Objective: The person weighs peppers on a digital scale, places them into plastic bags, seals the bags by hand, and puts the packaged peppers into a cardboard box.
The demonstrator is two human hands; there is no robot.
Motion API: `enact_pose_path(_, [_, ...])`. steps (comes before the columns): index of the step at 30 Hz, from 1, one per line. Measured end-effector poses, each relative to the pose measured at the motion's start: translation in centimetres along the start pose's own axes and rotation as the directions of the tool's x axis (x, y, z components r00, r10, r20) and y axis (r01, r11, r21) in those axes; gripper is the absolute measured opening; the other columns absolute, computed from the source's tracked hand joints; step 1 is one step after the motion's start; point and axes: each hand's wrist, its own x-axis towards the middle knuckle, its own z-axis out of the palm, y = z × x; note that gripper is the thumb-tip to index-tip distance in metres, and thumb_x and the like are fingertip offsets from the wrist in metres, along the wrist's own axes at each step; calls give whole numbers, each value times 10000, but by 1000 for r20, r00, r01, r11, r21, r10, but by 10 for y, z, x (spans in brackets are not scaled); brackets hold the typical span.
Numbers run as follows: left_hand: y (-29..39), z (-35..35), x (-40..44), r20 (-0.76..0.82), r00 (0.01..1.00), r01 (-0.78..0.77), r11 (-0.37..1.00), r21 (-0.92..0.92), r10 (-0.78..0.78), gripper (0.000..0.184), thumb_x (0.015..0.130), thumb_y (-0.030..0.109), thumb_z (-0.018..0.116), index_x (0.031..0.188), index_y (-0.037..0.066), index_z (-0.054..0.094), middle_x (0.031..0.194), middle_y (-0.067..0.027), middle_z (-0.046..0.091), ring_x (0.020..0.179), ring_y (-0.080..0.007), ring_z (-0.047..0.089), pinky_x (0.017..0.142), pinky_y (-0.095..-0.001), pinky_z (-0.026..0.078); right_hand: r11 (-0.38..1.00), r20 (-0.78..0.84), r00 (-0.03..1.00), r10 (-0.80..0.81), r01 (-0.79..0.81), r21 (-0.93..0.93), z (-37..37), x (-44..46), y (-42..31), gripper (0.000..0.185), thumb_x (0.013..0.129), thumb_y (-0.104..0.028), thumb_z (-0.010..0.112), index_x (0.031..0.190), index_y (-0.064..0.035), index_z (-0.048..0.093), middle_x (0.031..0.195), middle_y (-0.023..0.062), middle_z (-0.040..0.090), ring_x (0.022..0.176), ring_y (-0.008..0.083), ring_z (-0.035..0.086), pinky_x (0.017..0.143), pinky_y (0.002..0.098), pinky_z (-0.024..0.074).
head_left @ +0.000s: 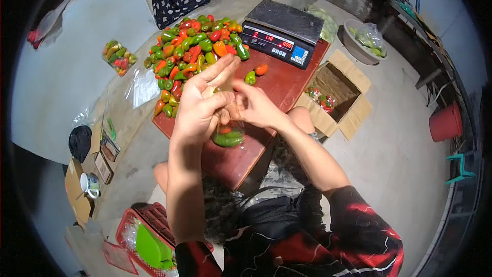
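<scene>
Head view: left hand (204,97) and right hand (254,104) grip a clear pepper bag (228,138), its neck hidden.

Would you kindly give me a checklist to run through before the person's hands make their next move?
1. Left hand and right hand at the clear bag: ok.
2. Bag's mouth shut: cannot tell; the hands hide it.
3. Scale display lit: ok.
4. Cardboard box open: ok.
5. Loose peppers all in the pile: not ok; an orange one and a green one lie apart near the scale.
</scene>
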Motion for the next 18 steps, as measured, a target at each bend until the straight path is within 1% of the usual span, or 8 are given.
enact_pose_path(3, [2,-2,-9,52,998,-41,999,29,39,733,827,-82,548,1515,-77,296,1515,-286,412,635,-161,686,468,-211,492,997,147,987,-67,60,50,6,20,7,188,806,-140,723,901,18,690,701,120,665,698,186,670,633,369,506])
enact_pose_path(5, [-15,-23,-18,-257,888,-244,865,439,381,734,827,-53,589,1508,-72,316,1483,-280,458,688,-150,689,554,-207,525,999,112,993,-34,33,11,8,28,2,135,833,-111,669,863,18,692,717,146,678,692,195,673,652,373,515])
enact_pose_path(6, [-36,-44,-25,-340,786,-319,810,492,516,795,805,-33,676,1514,-47,317,1482,-261,457,912,-204,690,771,-278,562,995,92,994,-52,44,87,9,31,6,135,840,-96,638,883,16,700,744,165,691,715,195,678,668,370,523])
enact_pose_path(9, [-108,-76,-42,-458,700,-94,707,701,548,870,772,-6,760,1518,-18,312,1469,-219,456,1170,-273,595,1000,-379,488,995,129,987,-97,93,38,7,31,-4,168,846,-113,629,921,10,715,766,177,699,722,197,681,679,371,527])
enact_pose_path(10, [-135,-92,-48,-382,788,-74,691,719,483,863,769,11,781,1503,-13,327,1460,-191,451,1249,-279,527,1054,-405,439,995,165,984,-67,53,88,14,31,-7,196,841,-137,638,943,7,723,795,181,711,742,198,690,694,389,531])
enact_pose_path(14, [-210,-114,-31,-181,889,-234,757,610,420,670,822,14,746,1404,-3,413,1402,-117,460,1308,-236,449,1114,-402,388,932,351,890,-290,347,-108,33,37,-33,213,839,-191,673,880,18,685,798,174,650,761,324,645,708,403,510])
enact_pose_path(16, [-263,-145,-20,-401,869,-315,949,1,289,588,868,-23,678,1393,-1,414,1342,-95,474,1256,-209,475,1095,-373,396,910,399,860,-317,395,-128,39,44,-48,182,806,-159,666,812,22,649,755,181,608,738,358,617,685,434,483])
enact_pose_path(18, [-265,-142,-14,-420,847,-364,931,-10,326,565,878,-34,658,1386,0,411,1338,-89,465,1257,-198,468,1086,-361,396,890,394,851,-349,432,-146,35,46,-57,173,797,-148,663,789,22,636,745,184,596,739,368,614,681,445,476])
